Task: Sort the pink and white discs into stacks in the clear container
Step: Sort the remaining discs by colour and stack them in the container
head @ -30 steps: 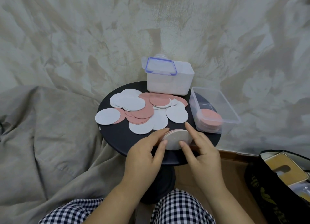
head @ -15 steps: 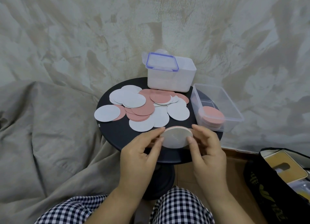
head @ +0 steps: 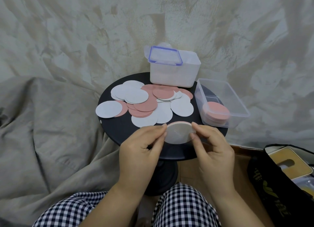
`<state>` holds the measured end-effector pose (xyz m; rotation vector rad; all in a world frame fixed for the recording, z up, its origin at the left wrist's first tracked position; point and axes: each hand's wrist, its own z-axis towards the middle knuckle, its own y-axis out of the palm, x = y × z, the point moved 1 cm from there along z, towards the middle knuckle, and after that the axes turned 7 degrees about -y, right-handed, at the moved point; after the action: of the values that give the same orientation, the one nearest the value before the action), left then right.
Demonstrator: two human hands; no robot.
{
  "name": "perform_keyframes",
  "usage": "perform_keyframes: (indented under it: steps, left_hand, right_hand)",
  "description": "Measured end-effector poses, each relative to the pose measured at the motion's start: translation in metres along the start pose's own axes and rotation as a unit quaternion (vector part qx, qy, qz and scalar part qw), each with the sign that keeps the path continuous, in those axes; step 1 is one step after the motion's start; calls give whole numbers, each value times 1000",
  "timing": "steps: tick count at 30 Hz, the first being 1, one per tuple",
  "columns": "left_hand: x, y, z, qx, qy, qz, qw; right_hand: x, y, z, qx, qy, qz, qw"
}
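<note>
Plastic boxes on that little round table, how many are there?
2. A white box with a blue-rimmed lid stands at the table's back edge; a clear container sits at the right edge, holding a stack of pink discs. None seems hidden.

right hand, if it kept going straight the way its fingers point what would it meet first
Probably the nearest white disc of the loose pile, just beyond the held stack that the right hand pinches; its height over the table is unclear.
</note>
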<state>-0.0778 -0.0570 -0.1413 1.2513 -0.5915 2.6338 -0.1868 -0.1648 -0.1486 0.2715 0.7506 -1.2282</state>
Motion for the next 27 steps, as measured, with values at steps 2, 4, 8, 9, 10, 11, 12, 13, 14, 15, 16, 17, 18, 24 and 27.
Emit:
perform_keyframes:
  steps: [2,4,8,9,10,11,12,13,14,15,16,17,18,24,27]
  left_hand:
    - [-3,2,-1,4,1,22,1000]
    - [-4,3,-4,5,-3,24,1000]
    - [-4,2,-4,0,-18,8,1000]
    - [-3,2,-3,-3,-22,4,1000]
    - [-2,1,-3,-5,-28,-2,1000]
    - [-2,2,-1,-7,-36,-10,999]
    - [0,3,0,-11,-44,-19,999]
    - [1,4,2,-16,-51,-29,998]
    - [4,7,5,-24,-58,-37,997]
    - [6,11,9,-36,-67,-44,996]
    - [9,15,13,-52,-76,-45,995]
    - [12,21,17,-72,-80,-40,993]
    - [16,27,21,-96,-78,-33,992]
    - [30,76,48,-200,-39,16,979]
    - [29,100,56,-224,-23,28,974]
  right_hand:
    - [0,1,-2,-6,-1,-4,1000]
    - [1,3,-5,-10,-4,-10,1000]
    - [0,4,-5,-9,-6,-10,1000]
    - [0,4,-4,-11,-2,-7,1000]
    - [-1,3,-2,-15,5,-3,1000]
    - [-1,2,0,-22,15,6,1000]
    - [-1,-1,4,-31,27,15,999]
    - [-1,-5,10,-39,39,22,998]
    - [-1,-12,18,-47,53,29,997]
    - [-1,-20,28,-52,73,37,995]
    - [1,-30,40,-56,95,41,993]
    - [3,-41,53,-56,116,41,991]
    - [7,-53,66,-49,133,39,989]
    - [35,-101,137,-102,226,0,969]
    - [46,-108,156,-181,282,-14,942]
